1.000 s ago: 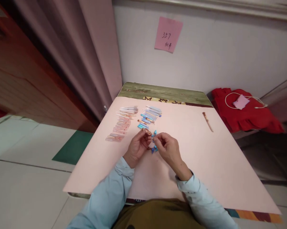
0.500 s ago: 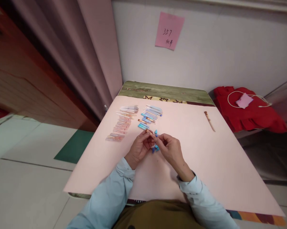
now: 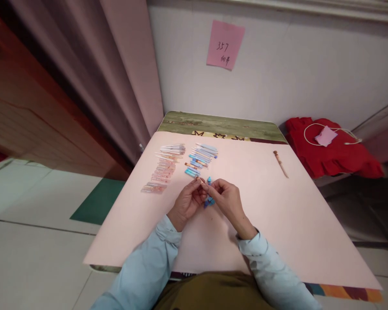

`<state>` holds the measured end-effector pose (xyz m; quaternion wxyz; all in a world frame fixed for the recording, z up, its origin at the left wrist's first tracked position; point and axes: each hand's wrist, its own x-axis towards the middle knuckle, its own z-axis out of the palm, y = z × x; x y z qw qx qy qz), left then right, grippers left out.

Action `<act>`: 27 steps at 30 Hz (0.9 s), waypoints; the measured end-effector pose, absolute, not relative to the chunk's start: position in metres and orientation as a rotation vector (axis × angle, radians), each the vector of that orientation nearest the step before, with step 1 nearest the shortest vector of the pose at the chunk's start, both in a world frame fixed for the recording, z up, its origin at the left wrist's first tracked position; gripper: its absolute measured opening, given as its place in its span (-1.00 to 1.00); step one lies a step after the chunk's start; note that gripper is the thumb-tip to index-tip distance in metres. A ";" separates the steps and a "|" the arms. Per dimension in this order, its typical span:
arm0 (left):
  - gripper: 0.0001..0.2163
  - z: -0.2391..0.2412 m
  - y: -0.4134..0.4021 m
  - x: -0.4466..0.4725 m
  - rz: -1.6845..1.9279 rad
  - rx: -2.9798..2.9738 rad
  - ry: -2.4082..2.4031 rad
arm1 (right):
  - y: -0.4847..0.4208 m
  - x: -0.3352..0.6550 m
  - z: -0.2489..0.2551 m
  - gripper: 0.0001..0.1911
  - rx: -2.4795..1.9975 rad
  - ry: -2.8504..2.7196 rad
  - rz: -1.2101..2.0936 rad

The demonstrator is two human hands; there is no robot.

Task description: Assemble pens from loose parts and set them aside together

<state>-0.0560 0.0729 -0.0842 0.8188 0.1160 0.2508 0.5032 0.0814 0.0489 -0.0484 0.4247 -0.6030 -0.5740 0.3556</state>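
Note:
My left hand and my right hand meet above the middle of the table, fingers pinched on a small tan pen part. Fingertips cover most of it, so its exact shape cannot be made out. Small blue pen pieces lie under and between the hands. Just beyond my fingers are short blue and brown pen barrels, with thin blue pen parts in a row behind them. To the left lie clear pinkish barrels and slim whitish pieces.
A whole-looking pen with a brown top lies alone at the right. Pale paper covers the table, whose green wooden edge shows at the back. Beyond the right side, a red cushion carries a white cable and pink notes.
Both hands stay together on the tan pen part, and the right fingers have closed in further over it. The whole view has shifted slightly.

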 end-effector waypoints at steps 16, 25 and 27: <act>-0.72 -0.064 0.091 -0.078 1.326 -0.158 0.510 | 0.067 0.133 -0.067 -0.77 -1.735 -1.530 0.647; -0.74 -0.072 0.090 -0.075 1.317 -0.061 0.537 | 0.065 0.122 -0.082 -0.84 -1.812 -1.803 0.535; -0.76 -0.072 0.089 -0.072 1.294 -0.056 0.559 | 0.066 0.122 -0.085 -0.83 -1.796 -1.840 0.526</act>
